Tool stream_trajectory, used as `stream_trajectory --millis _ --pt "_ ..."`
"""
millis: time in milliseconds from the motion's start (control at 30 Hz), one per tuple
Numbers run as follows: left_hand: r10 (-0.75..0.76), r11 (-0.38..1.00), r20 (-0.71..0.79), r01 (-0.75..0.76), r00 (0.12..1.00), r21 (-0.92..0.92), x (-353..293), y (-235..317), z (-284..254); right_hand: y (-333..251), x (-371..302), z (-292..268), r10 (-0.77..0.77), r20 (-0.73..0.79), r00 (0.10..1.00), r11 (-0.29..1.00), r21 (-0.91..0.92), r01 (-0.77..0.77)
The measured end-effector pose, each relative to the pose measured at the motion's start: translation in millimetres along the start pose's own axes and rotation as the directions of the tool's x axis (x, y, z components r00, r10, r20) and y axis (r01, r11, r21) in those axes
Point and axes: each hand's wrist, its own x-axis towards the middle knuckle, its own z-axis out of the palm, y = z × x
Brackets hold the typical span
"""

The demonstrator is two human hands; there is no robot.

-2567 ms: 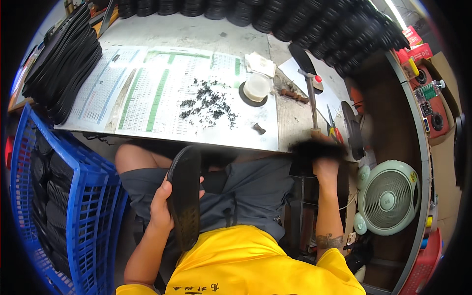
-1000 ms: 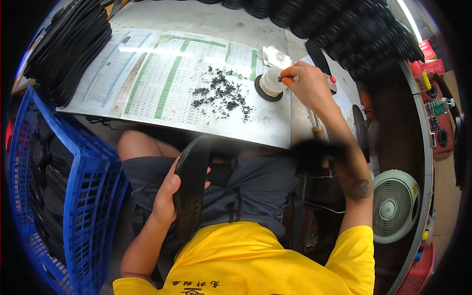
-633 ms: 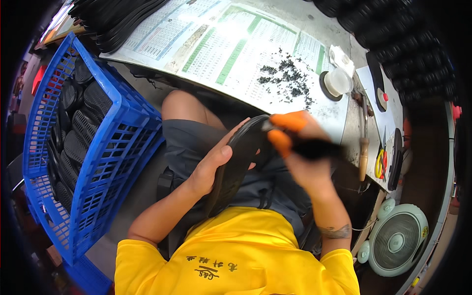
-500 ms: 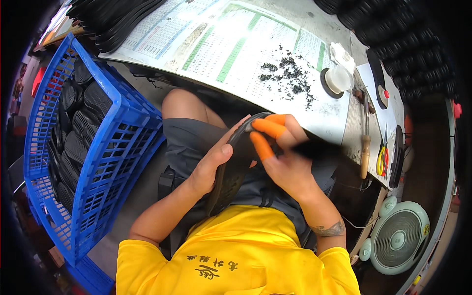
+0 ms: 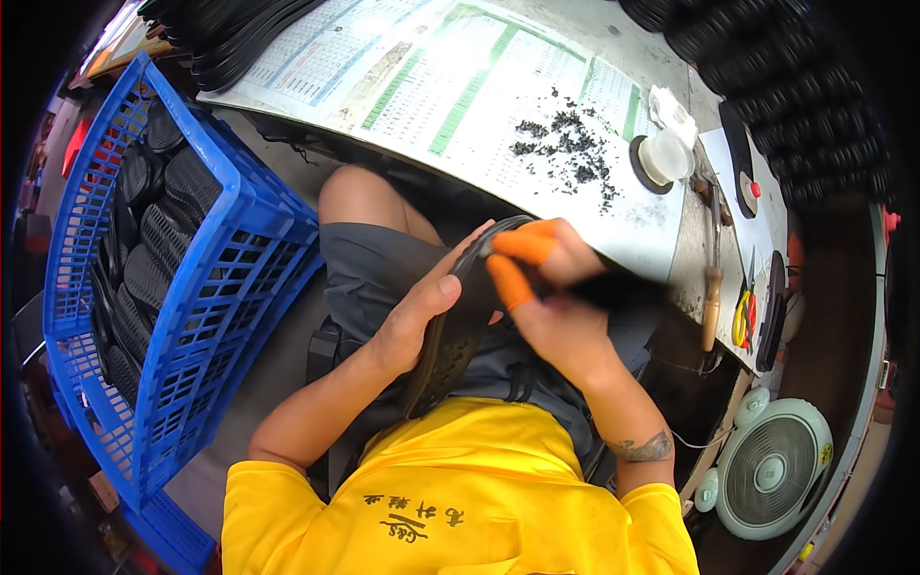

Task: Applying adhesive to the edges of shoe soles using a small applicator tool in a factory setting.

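Observation:
A black shoe sole (image 5: 444,350) stands tilted on edge above my lap, its far end near the table edge. My left hand (image 5: 414,311) is closed round its left side, thumb lying along the rim. My right hand (image 5: 551,287), with orange finger covers (image 5: 513,278) on some fingers, is closed at the sole's far end. Its covered fingertips pinch together at the rim, near a small greyish spot. What they hold there is too small to make out. A dark blurred shape (image 5: 623,290) sticks out to the right of this hand.
At my left stands a blue plastic crate (image 5: 230,187) of black soles (image 5: 144,259). The table (image 5: 479,177) bears black scraps (image 5: 575,153), a white round container (image 5: 661,158), a wooden-handled tool (image 5: 712,307) and yellow-and-red scissors (image 5: 744,316). A pale green fan (image 5: 771,470) sits at lower right.
Both hands keep nearly the same place on the sole. My right hand has shifted slightly and is blurred by motion. The whole view has moved a little.

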Motion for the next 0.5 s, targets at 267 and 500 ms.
stream_trajectory --millis 267,500 --pt "0.014 0.998 0.042 -0.012 0.999 -0.056 0 1 1 8 0 -2 -0.060 0.002 0.998 0.997 -0.054 0.060" --pt "0.005 0.993 0.050 0.001 0.999 -0.115 1 0 1 -2 3 -5 -0.203 0.041 0.978 0.966 -0.156 0.207"
